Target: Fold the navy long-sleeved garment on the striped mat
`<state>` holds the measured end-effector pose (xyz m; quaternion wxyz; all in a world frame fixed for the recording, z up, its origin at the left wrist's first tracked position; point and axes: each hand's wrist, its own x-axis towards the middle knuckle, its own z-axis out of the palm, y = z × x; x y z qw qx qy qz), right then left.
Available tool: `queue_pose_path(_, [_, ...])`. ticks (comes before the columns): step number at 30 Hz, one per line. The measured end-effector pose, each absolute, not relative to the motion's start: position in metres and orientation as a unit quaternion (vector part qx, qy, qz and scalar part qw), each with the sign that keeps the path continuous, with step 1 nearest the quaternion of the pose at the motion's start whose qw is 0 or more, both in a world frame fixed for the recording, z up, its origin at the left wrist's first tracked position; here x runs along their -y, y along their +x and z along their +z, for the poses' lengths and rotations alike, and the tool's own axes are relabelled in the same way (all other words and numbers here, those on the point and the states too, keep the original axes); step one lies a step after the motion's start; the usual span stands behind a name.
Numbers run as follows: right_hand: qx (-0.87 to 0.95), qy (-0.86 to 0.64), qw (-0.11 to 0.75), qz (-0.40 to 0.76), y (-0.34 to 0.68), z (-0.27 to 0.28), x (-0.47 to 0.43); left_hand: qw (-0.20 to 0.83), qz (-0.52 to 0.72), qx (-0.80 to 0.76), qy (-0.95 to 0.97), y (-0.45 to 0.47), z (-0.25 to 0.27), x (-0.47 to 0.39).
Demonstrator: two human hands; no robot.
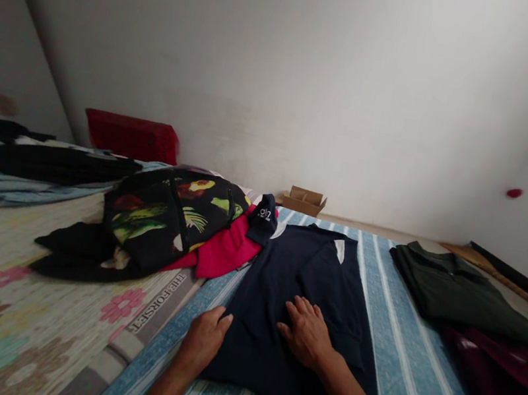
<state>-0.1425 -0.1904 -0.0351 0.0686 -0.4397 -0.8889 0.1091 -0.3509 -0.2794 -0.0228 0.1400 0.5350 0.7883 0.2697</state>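
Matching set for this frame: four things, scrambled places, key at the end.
Things
1. right hand
2. cardboard box
3. left hand
4. dark green garment

Places
A. at the left edge of the navy shirt
B. to the right of the shirt, next to the maroon garment
C. on the middle of the shirt, fingers spread
D. past the shirt's far end, in front of the white wall

Pairs: 1-C, 2-D, 3-A, 4-B
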Motion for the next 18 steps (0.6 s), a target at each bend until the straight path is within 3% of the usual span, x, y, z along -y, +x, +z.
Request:
queue_pose_path(11, [0.892, -0.433, 0.051, 0.119, -0.157, -0.003, 0.176, 0.149, 0.231, -0.801, 0.531, -0.342, -0.028, 0.286])
queue_pose_path(18, [0.858, -0.44, 0.169, 0.202, -0.206, 0.03, 0.118, 0.179, 0.21, -0.809, 0.518, -0.337, -0.027, 0.291])
